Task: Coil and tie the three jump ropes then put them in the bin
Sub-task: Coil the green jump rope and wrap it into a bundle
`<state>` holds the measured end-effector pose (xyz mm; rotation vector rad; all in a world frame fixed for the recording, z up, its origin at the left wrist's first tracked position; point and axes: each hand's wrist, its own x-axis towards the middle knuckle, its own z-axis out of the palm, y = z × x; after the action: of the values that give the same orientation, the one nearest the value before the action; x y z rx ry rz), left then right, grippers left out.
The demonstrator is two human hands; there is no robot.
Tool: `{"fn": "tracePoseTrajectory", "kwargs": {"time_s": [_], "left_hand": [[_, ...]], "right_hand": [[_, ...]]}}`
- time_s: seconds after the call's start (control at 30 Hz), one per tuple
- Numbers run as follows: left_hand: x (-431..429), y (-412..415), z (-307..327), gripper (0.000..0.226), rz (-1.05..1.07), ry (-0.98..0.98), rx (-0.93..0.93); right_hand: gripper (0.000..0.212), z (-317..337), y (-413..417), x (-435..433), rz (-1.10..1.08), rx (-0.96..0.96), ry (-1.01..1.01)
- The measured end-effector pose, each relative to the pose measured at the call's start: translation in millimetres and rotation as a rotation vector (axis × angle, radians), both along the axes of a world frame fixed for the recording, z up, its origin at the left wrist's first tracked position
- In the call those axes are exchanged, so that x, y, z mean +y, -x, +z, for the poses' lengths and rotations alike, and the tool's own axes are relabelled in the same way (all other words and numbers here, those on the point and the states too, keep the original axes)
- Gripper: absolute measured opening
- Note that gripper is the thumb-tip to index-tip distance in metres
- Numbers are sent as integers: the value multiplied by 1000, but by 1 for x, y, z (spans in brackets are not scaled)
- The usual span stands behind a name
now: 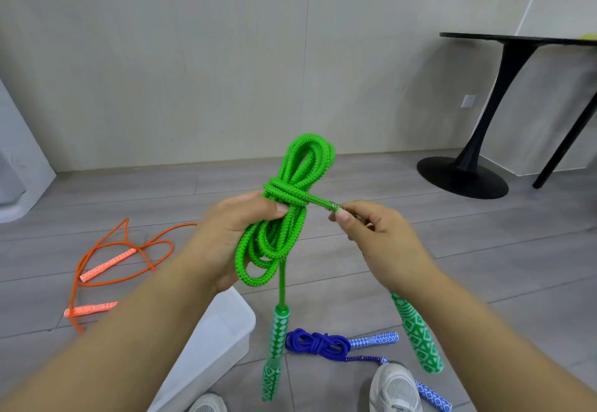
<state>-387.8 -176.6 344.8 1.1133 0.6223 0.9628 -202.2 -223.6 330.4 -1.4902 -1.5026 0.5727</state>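
My left hand (226, 237) grips a coiled green jump rope (290, 198) around its middle, where one strand is wrapped across the coil. My right hand (374, 237) pinches the rope's end by the metal joint, and that green patterned handle (418, 334) hangs below my palm. The other green handle (276, 347) dangles straight down from the coil. A blue jump rope (318, 343) lies coiled and tied on the floor by my shoe. An orange jump rope (119, 259) lies loose and uncoiled on the floor at the left. The translucent white bin (223, 330) sits under my left forearm.
A black pedestal table (478, 140) stands at the right against the wall. A white object (19, 159) leans at the far left. My two shoes (394, 389) are at the bottom edge on the grey plank floor.
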Motion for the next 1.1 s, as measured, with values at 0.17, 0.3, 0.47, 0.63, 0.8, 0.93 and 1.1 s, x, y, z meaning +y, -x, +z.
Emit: {"fn": "tracePoseTrajectory", "kwargs": {"time_s": [0.17, 0.3, 0.47, 0.63, 0.8, 0.93, 1.1], "left_hand": [[0, 5, -3, 36, -13, -64, 114], [0, 4, -4, 36, 0, -85, 158], [1, 4, -6, 42, 8, -104, 118], [-1, 4, -5, 47, 4, -120, 65], [1, 3, -10, 50, -21, -132, 38], [1, 1, -12, 49, -38, -171, 42], [2, 1, -14, 46, -44, -206, 75]], "right_hand": [[16, -1, -3, 1, -24, -1, 37], [18, -3, -5, 1, -32, -48, 48], [27, 0, -10, 2, -88, -314, 42], [32, 1, -14, 0, -154, -326, 30], [29, 5, -15, 4, -197, 21, 38], [13, 14, -6, 4, -132, 550, 68], [18, 22, 0, 7, -202, 624, -76]]}}
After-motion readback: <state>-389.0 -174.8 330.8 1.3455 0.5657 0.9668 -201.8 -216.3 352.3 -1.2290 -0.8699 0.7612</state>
